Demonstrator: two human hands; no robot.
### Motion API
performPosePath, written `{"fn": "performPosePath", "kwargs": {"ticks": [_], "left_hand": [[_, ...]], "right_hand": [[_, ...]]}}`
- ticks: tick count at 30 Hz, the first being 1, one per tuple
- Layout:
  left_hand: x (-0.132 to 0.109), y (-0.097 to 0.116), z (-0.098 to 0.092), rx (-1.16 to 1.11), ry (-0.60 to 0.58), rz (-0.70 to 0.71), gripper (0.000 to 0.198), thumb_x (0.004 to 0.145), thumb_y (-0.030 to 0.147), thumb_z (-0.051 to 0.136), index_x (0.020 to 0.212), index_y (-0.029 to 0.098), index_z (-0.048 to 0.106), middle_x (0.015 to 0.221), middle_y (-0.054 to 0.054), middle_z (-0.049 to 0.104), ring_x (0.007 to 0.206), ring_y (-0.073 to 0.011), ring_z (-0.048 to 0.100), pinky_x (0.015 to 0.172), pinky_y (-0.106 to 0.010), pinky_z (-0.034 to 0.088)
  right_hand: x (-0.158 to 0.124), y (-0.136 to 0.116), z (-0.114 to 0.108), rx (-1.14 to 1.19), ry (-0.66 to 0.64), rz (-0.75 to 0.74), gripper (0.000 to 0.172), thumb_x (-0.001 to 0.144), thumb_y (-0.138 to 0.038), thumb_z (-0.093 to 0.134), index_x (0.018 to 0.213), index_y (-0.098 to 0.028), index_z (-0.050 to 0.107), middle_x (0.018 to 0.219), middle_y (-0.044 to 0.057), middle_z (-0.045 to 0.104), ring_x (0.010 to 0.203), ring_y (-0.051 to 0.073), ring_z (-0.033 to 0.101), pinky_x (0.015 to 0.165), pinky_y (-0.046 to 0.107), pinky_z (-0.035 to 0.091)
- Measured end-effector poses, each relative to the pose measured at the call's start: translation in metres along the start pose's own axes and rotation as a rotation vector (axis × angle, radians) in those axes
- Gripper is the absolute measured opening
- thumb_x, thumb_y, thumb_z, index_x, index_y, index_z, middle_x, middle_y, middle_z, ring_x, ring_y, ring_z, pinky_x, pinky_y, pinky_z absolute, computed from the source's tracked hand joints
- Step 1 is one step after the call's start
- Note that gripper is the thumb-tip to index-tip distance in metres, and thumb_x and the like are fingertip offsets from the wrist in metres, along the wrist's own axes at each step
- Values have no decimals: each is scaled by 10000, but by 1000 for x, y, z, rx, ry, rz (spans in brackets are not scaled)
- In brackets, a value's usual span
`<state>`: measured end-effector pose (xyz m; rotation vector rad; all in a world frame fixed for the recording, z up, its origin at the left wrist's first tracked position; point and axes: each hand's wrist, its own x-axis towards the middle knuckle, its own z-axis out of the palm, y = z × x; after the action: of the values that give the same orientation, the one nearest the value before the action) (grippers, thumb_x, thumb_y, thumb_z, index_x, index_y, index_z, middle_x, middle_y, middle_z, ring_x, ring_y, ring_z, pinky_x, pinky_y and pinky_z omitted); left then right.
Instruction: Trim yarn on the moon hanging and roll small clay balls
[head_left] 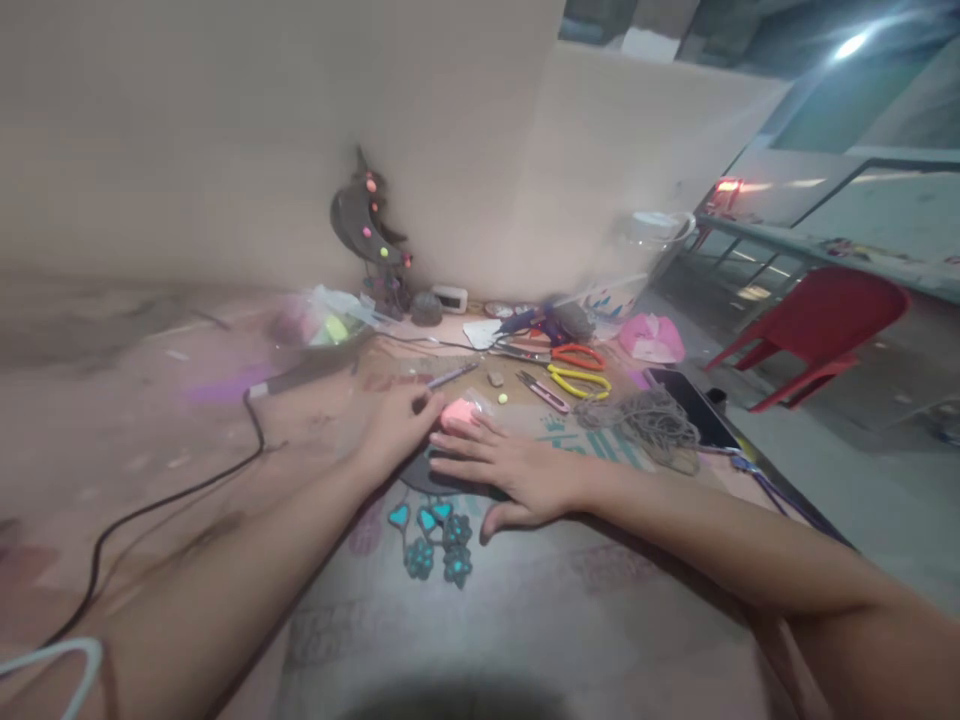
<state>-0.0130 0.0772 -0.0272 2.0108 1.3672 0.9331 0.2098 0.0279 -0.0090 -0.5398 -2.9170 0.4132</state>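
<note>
My right hand (517,468) lies palm down with fingers spread over a flat dark grey piece (420,474), most of which it covers. Its fingertips reach a small plastic packet with something bright pink (459,411) inside. At the piece's left edge is my left hand (401,425), its fingers curled; what they hold, if anything, is hidden. Dangling from the near side of the grey piece are several turquoise heart and flower charms (442,517). A pen (452,376) lies just beyond my left hand, and a small yellow-green bead (502,398) beyond my right.
Orange-handled scissors (577,357), yellow-handled pliers (581,382), pink thread snips (544,392) and grey yarn (660,425) lie behind my right arm. A phone or tablet (691,408) rests at the right edge. A dark crescent ornament (367,220) stands against the wall. A black cable (176,492) crosses the left side.
</note>
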Motion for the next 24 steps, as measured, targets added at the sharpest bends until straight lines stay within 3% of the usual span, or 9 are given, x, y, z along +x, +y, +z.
{"fn": "performPosePath", "kwargs": {"ticks": [3, 6, 10, 13, 15, 19, 22, 24], "left_hand": [[1, -5, 3, 34, 28, 24, 377, 888, 438, 455, 606, 193, 506, 613, 5, 545, 650, -174, 533, 610, -268, 348], [3, -9, 7, 53, 56, 32, 366, 895, 419, 445, 610, 196, 498, 629, -8, 563, 666, -181, 544, 616, -272, 351], [4, -9, 9, 62, 66, 34, 365, 879, 421, 457, 587, 203, 474, 610, -6, 551, 650, -181, 535, 613, -277, 350], [3, -9, 9, 64, 72, 27, 367, 880, 429, 450, 589, 206, 468, 604, -6, 546, 649, -182, 535, 618, -281, 359], [3, -9, 8, 61, 73, 28, 370, 885, 431, 440, 594, 207, 475, 608, -9, 556, 656, -184, 543, 620, -282, 367], [3, -10, 10, 57, 81, 30, 370, 879, 432, 453, 585, 209, 486, 612, -17, 571, 655, -189, 552, 609, -284, 368], [4, -11, 12, 53, 93, 32, 376, 878, 435, 464, 577, 211, 479, 612, -19, 567, 651, -190, 546, 604, -287, 360], [5, -12, 14, 50, 91, 42, 384, 881, 435, 466, 569, 211, 467, 607, -14, 553, 653, -188, 540, 612, -289, 358]], "right_hand": [[-19, 1, -7, 30, -39, 83, 827, 905, -583, 583, 1568, -193, 279, 1641, 149, 205, 1536, 313, 21, 1216, 576, 17], [-38, -18, -14, 83, -98, 134, 914, 884, -613, 593, 1592, -213, 177, 1646, 162, 146, 1527, 346, 53, 1207, 608, 45], [-26, -51, -9, 211, -182, -18, 749, 960, -553, 504, 1588, -292, 190, 1638, 82, 226, 1527, 284, 128, 1233, 539, 32], [-2, -45, -5, 216, -97, -92, 737, 947, -563, 523, 1572, -269, 265, 1616, 98, 289, 1523, 278, 166, 1240, 515, 48], [2, -28, -6, 171, -30, -30, 796, 911, -596, 562, 1566, -239, 285, 1609, 137, 291, 1520, 302, 166, 1229, 547, 52], [-27, -7, -17, 106, -23, 133, 888, 881, -603, 600, 1584, -234, 203, 1638, 163, 155, 1520, 344, 60, 1203, 604, 61], [-52, -26, -25, 168, -115, 142, 864, 901, -550, 605, 1590, -279, 160, 1642, 126, 162, 1516, 348, 70, 1193, 625, 35], [-53, -45, -27, 234, -194, 111, 738, 969, -489, 515, 1589, -310, 157, 1644, 91, 178, 1519, 313, 87, 1205, 599, 21]]}}
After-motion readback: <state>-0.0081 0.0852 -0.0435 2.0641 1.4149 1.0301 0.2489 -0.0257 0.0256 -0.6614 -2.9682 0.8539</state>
